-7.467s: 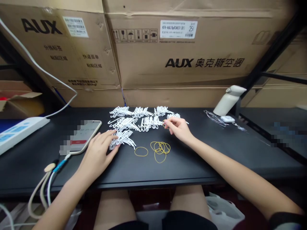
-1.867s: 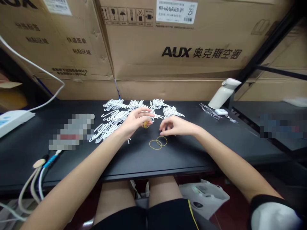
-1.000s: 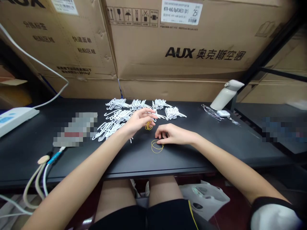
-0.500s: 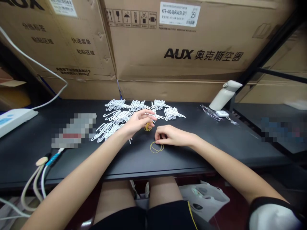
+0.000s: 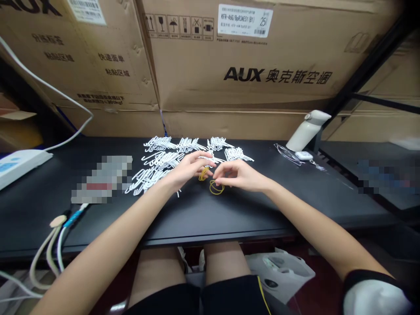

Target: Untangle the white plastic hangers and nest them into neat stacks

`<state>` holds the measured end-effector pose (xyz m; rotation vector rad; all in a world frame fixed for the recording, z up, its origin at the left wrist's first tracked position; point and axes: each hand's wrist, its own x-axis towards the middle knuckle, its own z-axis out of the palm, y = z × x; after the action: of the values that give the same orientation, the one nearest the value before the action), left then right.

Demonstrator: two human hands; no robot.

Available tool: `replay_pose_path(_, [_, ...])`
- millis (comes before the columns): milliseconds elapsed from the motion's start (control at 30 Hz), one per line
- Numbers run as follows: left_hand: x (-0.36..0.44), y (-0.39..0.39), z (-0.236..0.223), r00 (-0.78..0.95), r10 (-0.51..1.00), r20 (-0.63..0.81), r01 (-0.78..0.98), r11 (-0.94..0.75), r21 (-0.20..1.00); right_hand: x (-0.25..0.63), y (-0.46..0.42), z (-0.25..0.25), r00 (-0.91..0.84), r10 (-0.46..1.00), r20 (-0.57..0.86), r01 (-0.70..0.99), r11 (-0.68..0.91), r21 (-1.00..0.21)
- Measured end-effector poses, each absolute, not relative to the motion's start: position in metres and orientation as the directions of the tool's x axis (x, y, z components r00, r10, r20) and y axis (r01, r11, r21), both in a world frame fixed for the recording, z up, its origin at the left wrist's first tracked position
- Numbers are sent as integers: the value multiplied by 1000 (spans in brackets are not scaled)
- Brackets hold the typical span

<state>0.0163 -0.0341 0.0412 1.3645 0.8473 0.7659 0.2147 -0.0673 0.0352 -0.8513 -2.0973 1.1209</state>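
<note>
My left hand (image 5: pixel 193 167) is closed on a small bunch of yellow rubber bands (image 5: pixel 204 173), which hangs below its fingers. Close beside it, my right hand (image 5: pixel 236 174) pinches a looped yellow rubber band (image 5: pixel 216 187) between thumb and fingertips, just off the tabletop. Behind and to the left of both hands lie several piles of white hooks (image 5: pixel 164 160). One more pile of white hooks (image 5: pixel 236 154) sits behind the right hand. Part of a pile is hidden by the left hand.
Large cardboard boxes (image 5: pixel 197 87) stand along the back of the black table (image 5: pixel 262 214). At the right are a white bottle (image 5: pixel 303 133), glasses (image 5: pixel 288 155) and a small white case (image 5: pixel 303 155). A blurred-out flat object (image 5: pixel 105 179) with cables and a white power strip (image 5: pixel 22 164) lie left.
My right hand has risen and moved away from me with the rubber band, coming closer to the left hand. The left hand has shifted slightly to the right, still with its bunch.
</note>
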Motion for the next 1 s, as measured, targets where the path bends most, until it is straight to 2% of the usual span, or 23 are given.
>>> replay_pose_path(133, [15,-36,41,587,803,-100,38,96,995,210,-70,36,-544,792,279,232,461,-857])
replay_pose_path(367, [14,-36,42,642,761,-94,48,82,995,208,-72,34,-461,812,359,315,527,-789])
replay_pose_path(600, [13,-35,39,663,748,19,-42,12,999,206,-70,29,-352,796,492,397,603,-692])
replay_pose_path(733, [12,-33,36,662,748,35,-52,0,999,207,-67,27,-266,848,457,365,528,-767])
replay_pose_path(1000, [15,-37,39,664,746,49,-96,20,995,209,-63,30,-210,909,360,274,408,-871])
